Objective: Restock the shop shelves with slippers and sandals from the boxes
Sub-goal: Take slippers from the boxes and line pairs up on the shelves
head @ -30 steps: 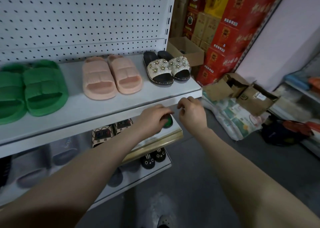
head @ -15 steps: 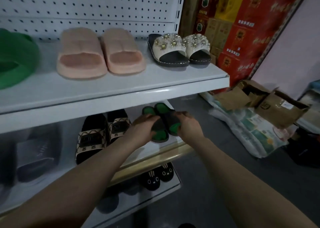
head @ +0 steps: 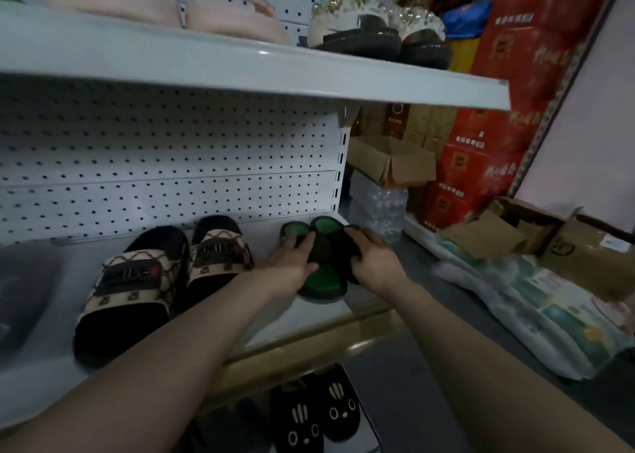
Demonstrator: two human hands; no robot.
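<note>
A pair of black slippers with green insoles (head: 321, 280) lies at the right end of the middle shelf (head: 302, 318). My left hand (head: 292, 263) grips the left side of the pair, fingers over the black strap. My right hand (head: 372, 258) grips the right side, and hides most of the right slipper. To their left stands a pair of beige patterned slippers with black fur (head: 165, 280).
The upper shelf (head: 240, 71) carries pink slides (head: 178, 9) and jewelled sandals (head: 371, 33). Black cat-face slippers (head: 316, 418) sit on the bottom shelf. Cardboard boxes (head: 563, 243), red cartons (head: 481, 163) and a plastic-wrapped pack (head: 536, 308) crowd the floor at the right.
The view has dropped lower, to the middle shelf's level. Both hands have pushed the green-soled pair further in onto that shelf and keep hold of it.
</note>
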